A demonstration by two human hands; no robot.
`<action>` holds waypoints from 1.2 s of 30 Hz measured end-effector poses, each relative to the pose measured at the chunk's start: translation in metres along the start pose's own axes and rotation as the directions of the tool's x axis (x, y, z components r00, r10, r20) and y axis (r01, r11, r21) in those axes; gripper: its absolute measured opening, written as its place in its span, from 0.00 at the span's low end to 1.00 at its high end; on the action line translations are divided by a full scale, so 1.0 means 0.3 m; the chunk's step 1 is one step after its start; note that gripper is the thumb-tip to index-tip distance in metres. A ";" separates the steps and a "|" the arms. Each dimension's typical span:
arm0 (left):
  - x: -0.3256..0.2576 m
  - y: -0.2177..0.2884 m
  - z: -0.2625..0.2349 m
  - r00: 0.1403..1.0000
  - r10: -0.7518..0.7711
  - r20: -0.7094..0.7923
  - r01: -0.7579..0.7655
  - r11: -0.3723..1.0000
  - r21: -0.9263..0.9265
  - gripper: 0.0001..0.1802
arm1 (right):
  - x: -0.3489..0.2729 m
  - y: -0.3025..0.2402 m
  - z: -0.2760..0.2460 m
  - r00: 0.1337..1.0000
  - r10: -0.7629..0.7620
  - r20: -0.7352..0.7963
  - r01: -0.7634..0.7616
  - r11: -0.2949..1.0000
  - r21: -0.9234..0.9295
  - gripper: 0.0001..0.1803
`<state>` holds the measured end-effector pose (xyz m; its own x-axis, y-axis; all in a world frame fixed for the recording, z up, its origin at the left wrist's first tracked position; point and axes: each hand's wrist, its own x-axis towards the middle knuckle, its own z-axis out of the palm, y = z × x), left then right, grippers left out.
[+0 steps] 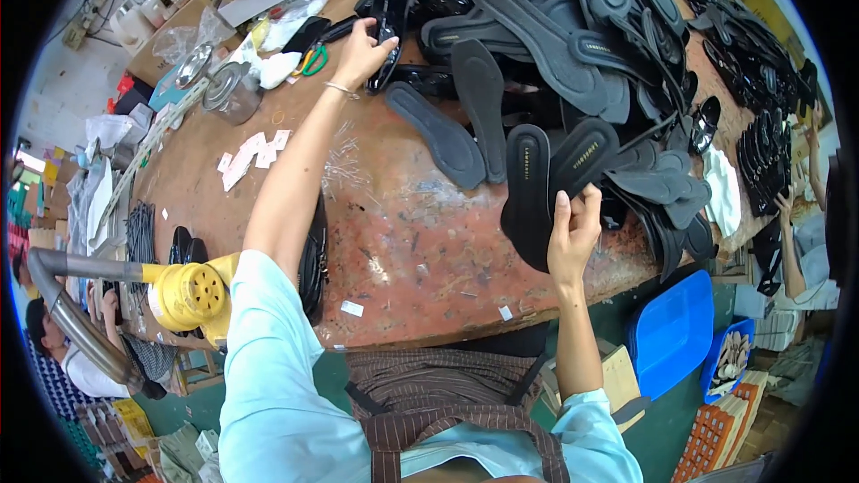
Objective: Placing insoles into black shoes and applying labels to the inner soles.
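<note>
At the far side of the table, my left hand (362, 55) closes on a glossy black shoe (392, 11), thumb and fingers at its near part. Closer to me, my right hand (577, 228) pinches the heel end of a black insole (583, 154) with small gold lettering. A second lettered insole (526, 188) lies right beside it, its lower end near my thumb; whether I hold that one too, I cannot tell. Two plain dark grey insoles, one long insole (480, 94) and one slanted insole (437, 139), rest on the tabletop between my hands.
A large heap of black insoles (546, 36) covers the back right. Scissors (313, 61), a metal-lidded jar (231, 94) and paper labels (242, 161) are at left. A yellow machine (192, 295) stands by my left arm, blue bins (676, 331) below right. Other people work at both sides.
</note>
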<state>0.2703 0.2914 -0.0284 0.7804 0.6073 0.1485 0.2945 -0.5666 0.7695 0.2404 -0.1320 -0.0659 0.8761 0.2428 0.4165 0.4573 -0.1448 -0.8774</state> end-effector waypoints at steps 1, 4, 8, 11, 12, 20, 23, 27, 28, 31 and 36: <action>-0.027 -0.009 0.005 0.989 0.130 -0.067 -0.131 0.991 -0.001 0.41 | 0.025 0.005 -0.007 0.994 0.083 0.072 -0.095 0.979 0.182 0.20; -0.243 0.164 -0.001 0.951 0.297 0.081 -0.247 0.893 -0.376 0.39 | 0.053 0.027 -0.063 0.924 0.223 0.312 -0.250 0.967 0.050 0.30; -0.787 0.428 -0.023 0.981 0.194 0.016 -0.171 0.895 -0.411 0.28 | 0.005 0.161 -0.032 0.934 -0.018 0.358 0.227 0.803 -0.551 0.29; -1.176 0.463 -0.031 0.994 0.042 0.099 -0.029 0.992 -0.125 0.15 | -0.047 0.154 -0.005 0.904 -0.324 0.278 0.427 0.687 -0.588 0.22; -1.259 0.465 -0.007 0.986 -0.060 0.158 0.075 0.993 -0.088 0.17 | -0.071 0.147 -0.006 0.904 -0.310 0.293 0.426 0.688 -0.587 0.22; -1.346 0.360 0.247 0.955 0.101 0.278 -0.099 0.995 -0.021 0.40 | -0.081 0.051 -0.025 0.861 0.154 0.485 0.131 0.854 -0.504 0.18; -1.280 0.327 0.178 0.937 0.123 0.328 -0.170 0.978 0.119 0.25 | -0.054 0.049 -0.085 0.777 0.242 0.581 -0.028 0.935 -0.353 0.12; -1.262 0.232 0.135 0.931 0.219 0.293 -0.290 0.930 0.227 0.29 | -0.018 0.013 -0.142 0.621 0.255 0.741 -0.306 0.949 -0.071 0.09; -1.268 0.215 0.114 0.932 0.213 0.292 -0.284 0.931 0.228 0.29 | -0.021 -0.013 -0.144 0.752 0.185 0.633 -0.246 0.969 0.009 0.07; -1.285 0.165 0.045 0.906 0.228 0.356 -0.359 0.860 0.363 0.32 | -0.020 -0.119 -0.159 0.960 0.151 0.238 -0.173 0.982 0.077 0.11; -1.349 0.008 -0.018 0.941 0.212 0.264 -0.273 0.936 0.221 0.11 | -0.022 -0.173 -0.271 0.909 0.017 0.416 -0.045 0.997 0.058 0.27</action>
<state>-0.0477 0.0472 -0.0832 0.9425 0.3042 0.1386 0.1847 -0.8196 0.5424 0.2233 -0.2040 -0.0036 0.7409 0.6171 0.2651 0.4076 -0.0994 -0.9078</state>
